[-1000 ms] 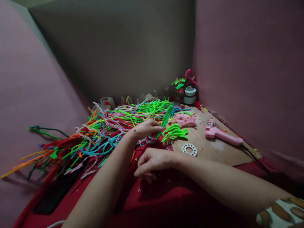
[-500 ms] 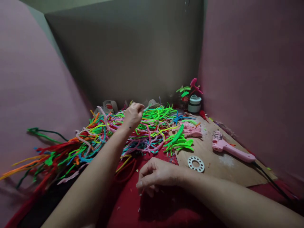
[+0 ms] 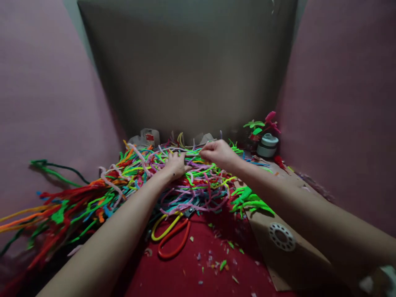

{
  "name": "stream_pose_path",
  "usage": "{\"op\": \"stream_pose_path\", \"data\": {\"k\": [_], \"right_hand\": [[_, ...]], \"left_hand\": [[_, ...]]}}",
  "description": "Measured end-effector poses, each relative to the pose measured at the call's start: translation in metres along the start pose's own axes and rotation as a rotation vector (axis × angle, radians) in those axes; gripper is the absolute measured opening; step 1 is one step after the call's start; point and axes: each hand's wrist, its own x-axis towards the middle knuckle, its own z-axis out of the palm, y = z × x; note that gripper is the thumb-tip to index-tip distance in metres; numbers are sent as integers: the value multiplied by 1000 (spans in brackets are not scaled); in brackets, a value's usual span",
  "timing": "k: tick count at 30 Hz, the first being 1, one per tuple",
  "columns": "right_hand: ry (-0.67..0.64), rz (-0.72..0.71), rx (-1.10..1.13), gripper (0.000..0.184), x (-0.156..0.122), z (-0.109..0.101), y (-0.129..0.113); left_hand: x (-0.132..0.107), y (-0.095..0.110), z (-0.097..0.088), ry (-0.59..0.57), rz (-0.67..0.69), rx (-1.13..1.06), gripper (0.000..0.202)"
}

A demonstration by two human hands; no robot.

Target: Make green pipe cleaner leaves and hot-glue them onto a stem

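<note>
A big tangled heap of fuzzy pipe cleaners (image 3: pixel 198 194) in green, pink, red, orange and blue covers the far part of the red surface. My left hand (image 3: pixel 175 166) lies on the middle of the heap with its fingers spread. To its right, over the back of the heap, my right hand (image 3: pixel 220 153) is closed in a pinch. A thin pale pipe cleaner (image 3: pixel 194 154) runs from its fingertips toward my left hand. Scissors (image 3: pixel 173 239) with one yellow and one red handle lie in front, their blades hidden under the heap.
Bent green pipe-cleaner pieces (image 3: pixel 250 201) lie right of the heap. A white ring with holes (image 3: pixel 282 237) rests on a brown board (image 3: pixel 262 251). Behind stand a pale jar (image 3: pixel 267 145) and pipe-cleaner flowers (image 3: pixel 269 119). Scraps dot the red cloth (image 3: pixel 173 276). Walls enclose both sides.
My right hand has moved forward from the red cloth to the heap and pinches a pipe cleaner. My left hand has lowered onto the heap, fingers spreading. The scissors now show more fully.
</note>
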Motion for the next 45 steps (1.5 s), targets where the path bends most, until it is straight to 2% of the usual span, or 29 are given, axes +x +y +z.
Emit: {"op": "stream_pose_path", "data": {"k": [3,5,8,12,16,20,22,25,27,29,33,36,39,41,45], "right_hand": [[122,30,-136,31,50,13,21],[116,34,-171,39,70,25,31],[73,47,-211,43,83,44,43],[31,41,-204,46,86,60,63],[45,-16,-148,52,89,61,79],[92,-99,-120,40,82,53,74],[88,-226,-194,30,74,48,66],[-83,-452,-458,24,59,46,53],[-203,-493,-634,20,51,47,47],[-214,-434,-719,17,48,49,45],[-11,-220,-699,24,53,45,48],[109,-88,-540,28,60,36,51],[18,-70,-317,25,63,31,47],[-76,-100,-356,22,61,34,42],[-151,-73,-484,15,55,51,34]], "left_hand": [[-18,11,3,64,9,68,57],[-28,18,3,82,37,112,50],[-39,24,3,85,64,168,42],[-46,22,1,51,103,207,38],[-51,20,0,32,130,228,38],[-54,23,3,69,127,270,43],[-55,24,5,71,114,270,44],[-55,25,5,52,98,252,44],[-55,25,5,49,88,246,46],[-56,26,4,53,81,240,47],[-60,28,5,72,76,228,49],[-62,29,7,105,98,217,48],[-62,30,7,130,103,201,45],[-62,30,4,123,86,186,41],[-64,32,-3,38,47,147,36]]}}
